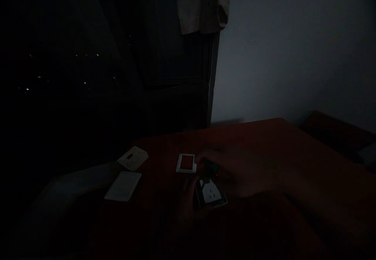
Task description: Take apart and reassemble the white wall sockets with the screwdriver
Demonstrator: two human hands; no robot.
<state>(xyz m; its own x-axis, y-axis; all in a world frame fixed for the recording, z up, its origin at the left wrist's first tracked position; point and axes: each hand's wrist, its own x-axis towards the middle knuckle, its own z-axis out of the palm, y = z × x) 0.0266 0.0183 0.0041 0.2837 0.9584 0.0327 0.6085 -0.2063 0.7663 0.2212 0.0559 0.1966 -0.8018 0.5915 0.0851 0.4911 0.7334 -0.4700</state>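
Note:
The view is very dark. A wall socket (pixel 210 191) with a white face and slots sits in a dark, open housing near the middle of the table. My left hand (pixel 186 201) curls around the socket's left and lower edge, gripping it. From the right, my right hand (pixel 232 170) reaches over the socket's top. Its fingers close on a small dark green piece (pixel 210 168), whose kind I cannot make out. Just behind the hands lies a white square frame (pixel 178 167). Farther left are a white flat plate (pixel 123 186) and a cream-coloured card with a dark cutout (pixel 135 159).
The red tabletop (pixel 252 134) reaches back to a pale wall (pixel 288 48). Behind it at left stands a dark window (pixel 73 68) with small lights. Cloth (pixel 202 5) hangs above. A long pale shape (pixel 85 177) lies at left, too dim to name.

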